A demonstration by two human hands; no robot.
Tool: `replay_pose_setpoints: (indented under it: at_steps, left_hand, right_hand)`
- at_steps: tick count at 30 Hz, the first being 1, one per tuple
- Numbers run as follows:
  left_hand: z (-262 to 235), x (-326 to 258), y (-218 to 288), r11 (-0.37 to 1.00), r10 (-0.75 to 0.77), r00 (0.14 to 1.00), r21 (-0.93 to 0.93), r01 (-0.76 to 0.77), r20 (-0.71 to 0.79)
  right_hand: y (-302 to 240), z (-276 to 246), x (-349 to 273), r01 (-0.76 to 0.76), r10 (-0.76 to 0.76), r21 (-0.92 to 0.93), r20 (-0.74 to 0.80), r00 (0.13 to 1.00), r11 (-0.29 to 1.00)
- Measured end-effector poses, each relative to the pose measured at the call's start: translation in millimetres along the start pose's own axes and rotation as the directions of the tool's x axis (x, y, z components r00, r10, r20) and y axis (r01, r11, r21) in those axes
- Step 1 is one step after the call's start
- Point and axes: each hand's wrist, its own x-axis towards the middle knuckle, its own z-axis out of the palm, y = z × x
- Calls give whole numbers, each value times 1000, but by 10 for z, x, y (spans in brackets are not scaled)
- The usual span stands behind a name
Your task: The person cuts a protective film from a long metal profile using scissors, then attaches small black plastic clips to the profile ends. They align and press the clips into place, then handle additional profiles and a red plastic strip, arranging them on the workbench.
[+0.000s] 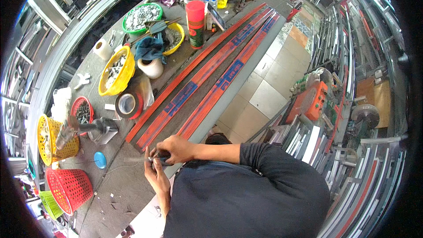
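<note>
Close to my body, at the table's near edge, both hands meet around a small dark piece [164, 155] whose kind I cannot make out. My right hand [178, 148] is closed over it from above. Thumb and fingers of my left hand [157, 179] pinch it from below, where a small shiny spot shows. Just beyond my hands lie long reddish-orange wood-look strips [206, 86], partly wrapped in blue printed film. Their near ends almost reach my fingers. The cordless drill [99, 129] stands to the left, apart from both hands.
Left on the dark table [116, 194] are a red basket [70, 189], yellow baskets [118, 71] of small parts, a green basket [142, 17], a tape roll [128, 104] and a blue cloth [150, 48]. A red can [195, 24] stands beyond. Metal profiles [352, 180] crowd the right.
</note>
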Motion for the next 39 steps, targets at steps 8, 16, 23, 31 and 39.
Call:
replay_pose_setpoints:
  at_steps: [8, 16, 23, 31, 39]
  left_hand:
    - [563, 78, 118, 997, 70, 993, -35, -74, -91]
    - [-76, 157, -163, 792, 118, 877, 577, 200, -466]
    - [-859, 427, -360, 348, 190, 829, 826, 444, -526]
    - [-1370, 1101, -730, 362, 239, 892, 888, 285, -383]
    - [-1473, 1359, -801, 465, 454, 758, 850, 248, -469]
  right_hand:
    - [-156, -735, -96, 154, -205, 288, 156, 966, 945]
    - [178, -1714, -374, -10, -10, 193, 101, 995, 981]
    - [334, -2241, -478, -233, 224, 91, 95, 970, 968]
    - [164, -1833, -80, -189, 154, 114, 264, 952, 975]
    - [-322, -656, 154, -24, 18, 14, 347, 938, 1000]
